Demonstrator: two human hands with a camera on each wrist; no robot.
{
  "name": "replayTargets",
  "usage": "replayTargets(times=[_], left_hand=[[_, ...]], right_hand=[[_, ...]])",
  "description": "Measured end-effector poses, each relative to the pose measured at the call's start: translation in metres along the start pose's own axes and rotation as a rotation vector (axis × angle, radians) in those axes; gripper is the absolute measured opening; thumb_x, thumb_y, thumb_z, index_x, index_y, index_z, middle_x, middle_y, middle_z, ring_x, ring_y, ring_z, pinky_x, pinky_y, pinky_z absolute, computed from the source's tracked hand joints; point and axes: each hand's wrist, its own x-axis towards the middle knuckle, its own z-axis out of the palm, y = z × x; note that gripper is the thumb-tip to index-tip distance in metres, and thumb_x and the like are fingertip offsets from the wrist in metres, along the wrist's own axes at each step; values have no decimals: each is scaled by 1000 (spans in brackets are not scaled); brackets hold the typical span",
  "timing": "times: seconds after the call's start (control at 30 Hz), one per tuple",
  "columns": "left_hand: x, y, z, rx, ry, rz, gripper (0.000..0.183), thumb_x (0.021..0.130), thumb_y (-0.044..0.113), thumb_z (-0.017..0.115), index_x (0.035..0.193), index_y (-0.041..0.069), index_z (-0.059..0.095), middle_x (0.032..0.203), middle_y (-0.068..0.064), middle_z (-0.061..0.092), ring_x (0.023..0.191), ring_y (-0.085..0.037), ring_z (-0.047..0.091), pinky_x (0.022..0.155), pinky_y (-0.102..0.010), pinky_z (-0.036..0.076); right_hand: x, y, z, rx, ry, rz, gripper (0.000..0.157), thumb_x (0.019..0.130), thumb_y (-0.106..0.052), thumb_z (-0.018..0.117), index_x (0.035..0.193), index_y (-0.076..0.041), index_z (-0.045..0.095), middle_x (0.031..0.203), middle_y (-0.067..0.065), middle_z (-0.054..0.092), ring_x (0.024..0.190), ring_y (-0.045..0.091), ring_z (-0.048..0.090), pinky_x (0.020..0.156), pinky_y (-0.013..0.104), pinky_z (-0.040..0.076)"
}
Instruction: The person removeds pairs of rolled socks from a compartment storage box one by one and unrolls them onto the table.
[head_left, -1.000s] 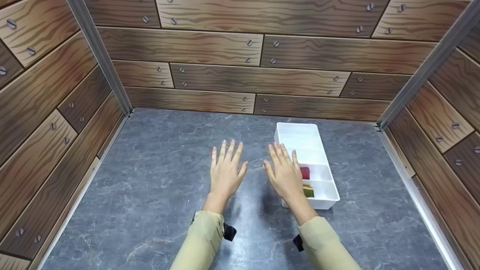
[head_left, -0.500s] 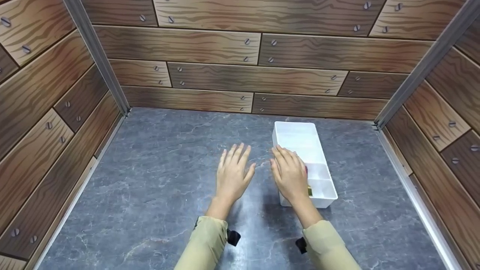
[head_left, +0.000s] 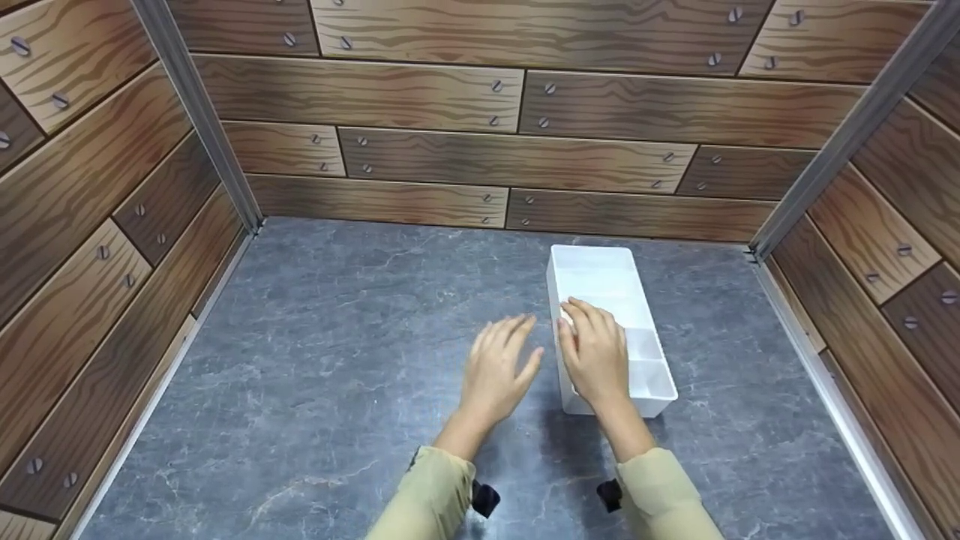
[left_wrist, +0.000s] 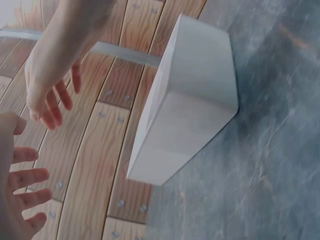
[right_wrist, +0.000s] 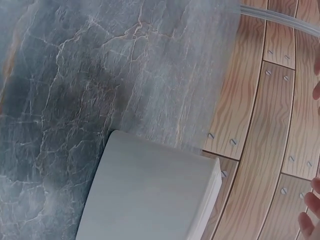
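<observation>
My left hand [head_left: 495, 371] hovers over the grey surface just left of a long white divided box [head_left: 651, 406], fingers loosely bent and holding nothing. My right hand [head_left: 598, 356] hangs above the box's left side, also relaxed, and covers part of its near compartments. In the left wrist view, both the left hand [left_wrist: 22, 195] and the right hand [left_wrist: 65, 55] appear in the air beside the white box [left_wrist: 185, 132], apart from it. The right wrist view shows the box's side wall [right_wrist: 150, 190], with fingertips [right_wrist: 311, 204] at the right edge.
The box has a long far compartment [head_left: 596, 266] and smaller near ones. A marbled grey tabletop [head_left: 337, 360] lies below, bounded by wood-patterned walls [head_left: 420, 154] at the back and sides. Metal posts [head_left: 825, 169] stand in the corners.
Both hands have shifted right and slightly nearer, the left more so, their fingers bending. The red and green items in the near compartments have become hidden behind the right hand.
</observation>
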Motion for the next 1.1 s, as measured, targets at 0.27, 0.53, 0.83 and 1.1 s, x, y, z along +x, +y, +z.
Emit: replayTargets(times=[0.27,0.53,0.83,1.1], left_hand=[[-5,12,7,-70,-52,10,42,97,35,50,131,11,58,131,-5,56,123,-22,49,107,-43,33],[-9,20,13,-106,-107,33,41,97,36,49,131,14,57,131,-2,56,122,-20,50,106,-41,33],[-10,24,27,-171,-207,60,38,96,33,53,129,14,58,130,-2,56,121,-19,50,104,-40,36],[0,23,38,-141,-324,70,41,98,37,48,132,16,56,136,-1,52,126,-18,46,108,-38,31]], right_hand=[[-3,20,-6,80,-3,101,29,93,-20,56,115,-2,65,122,14,61,110,35,53,89,51,39],[-8,58,-21,92,8,220,29,93,-17,56,113,1,65,119,19,60,108,39,52,93,49,37],[-25,96,-37,35,-32,472,31,95,-18,52,116,2,64,123,21,57,111,40,47,96,51,33],[-32,105,-34,14,-69,554,33,97,-21,52,118,2,62,129,24,53,116,41,44,99,52,32]])
